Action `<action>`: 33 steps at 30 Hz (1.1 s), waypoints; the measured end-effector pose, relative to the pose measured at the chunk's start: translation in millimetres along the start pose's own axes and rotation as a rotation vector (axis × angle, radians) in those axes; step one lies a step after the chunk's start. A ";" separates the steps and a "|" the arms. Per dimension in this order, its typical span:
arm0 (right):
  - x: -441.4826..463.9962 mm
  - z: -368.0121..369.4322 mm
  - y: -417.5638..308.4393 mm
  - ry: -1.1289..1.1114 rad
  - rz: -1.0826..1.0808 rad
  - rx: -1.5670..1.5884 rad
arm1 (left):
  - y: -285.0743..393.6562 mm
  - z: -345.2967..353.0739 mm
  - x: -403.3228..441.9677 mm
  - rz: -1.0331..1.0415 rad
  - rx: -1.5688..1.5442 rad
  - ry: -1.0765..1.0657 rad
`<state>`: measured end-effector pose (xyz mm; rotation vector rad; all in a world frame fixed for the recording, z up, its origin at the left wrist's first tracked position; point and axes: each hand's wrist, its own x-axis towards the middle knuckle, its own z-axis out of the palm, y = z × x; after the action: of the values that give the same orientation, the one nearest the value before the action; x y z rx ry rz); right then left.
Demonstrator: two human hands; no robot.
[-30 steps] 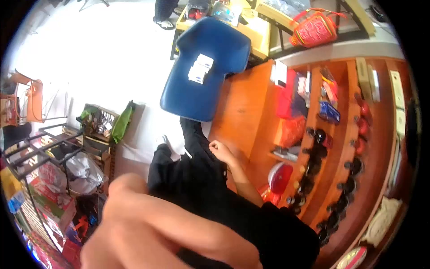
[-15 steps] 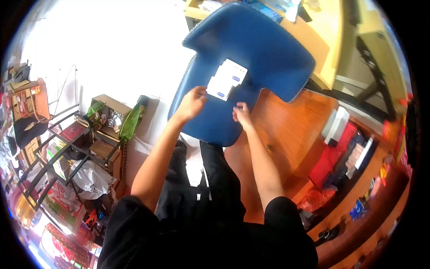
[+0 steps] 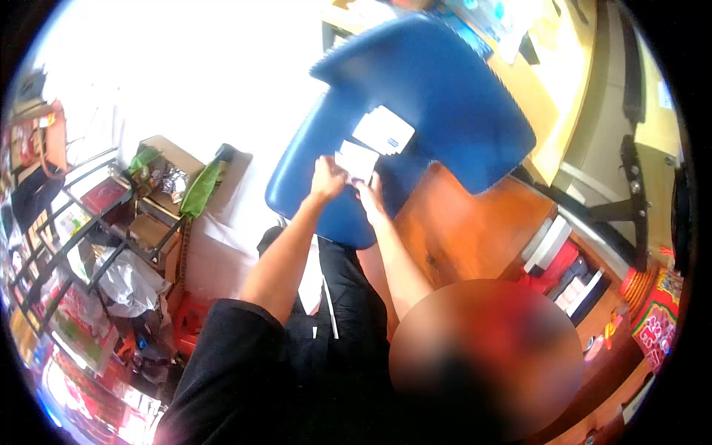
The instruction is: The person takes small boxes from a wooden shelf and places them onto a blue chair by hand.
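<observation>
Now, near white stack (image 3: 360,159): it is at the front part of the blue chair (image 3: 297,178) seat; I can't tell if it is lifted off.
Left grip (image 3: 327,178): it looks closed on the near left corner of that stack, with bent fingers.
Right grip (image 3: 371,199): its fingers touch the near right edge; I can't tell if they squeeze or just rest there.
Where it lies: the stack is between the two grips and a little past them.
Far white stack (image 3: 380,127): it lies on the seat just beyond the near one, with a blue mark (image 3: 392,141) on it; no hand touches it.
Feel: the white things look light, flat and a bit stiff, cards or thin boxes maybe. They may be smooth and slide apart, and corners could bend.
Good place to hold: both side edges, squeezed softly so the pieces stay together.
</observation>
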<state>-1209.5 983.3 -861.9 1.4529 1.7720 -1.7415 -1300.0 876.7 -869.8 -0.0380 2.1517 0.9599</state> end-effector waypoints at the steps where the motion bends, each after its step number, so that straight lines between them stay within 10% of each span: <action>1: 1.9 6.9 21.2 0.054 -0.101 -0.079 | -2.2 -6.2 -10.8 -0.017 -0.012 0.062; 16: -303.6 57.4 -20.9 -0.574 -0.004 0.060 | -80.6 -201.1 -282.2 -0.002 -0.711 -0.589; 21: -383.5 99.9 -21.0 -0.420 -0.117 0.282 | -87.8 -240.9 -341.6 0.222 -0.730 -0.645; 27: -438.4 123.3 -23.0 -0.302 -0.255 0.744 | -52.0 -251.9 -394.8 0.302 -0.577 -0.307; 29: -458.0 117.8 -31.9 -0.170 -0.228 0.670 | -41.4 -248.2 -403.6 0.523 -0.319 0.089; 33: -512.7 115.4 -62.0 0.068 -0.606 0.749 | 3.4 -266.1 -450.0 0.826 -0.366 0.220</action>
<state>-1069.7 665.0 -463.1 1.2607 1.8004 -2.9323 -1151.8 588.9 -459.4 0.6360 2.1699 1.8806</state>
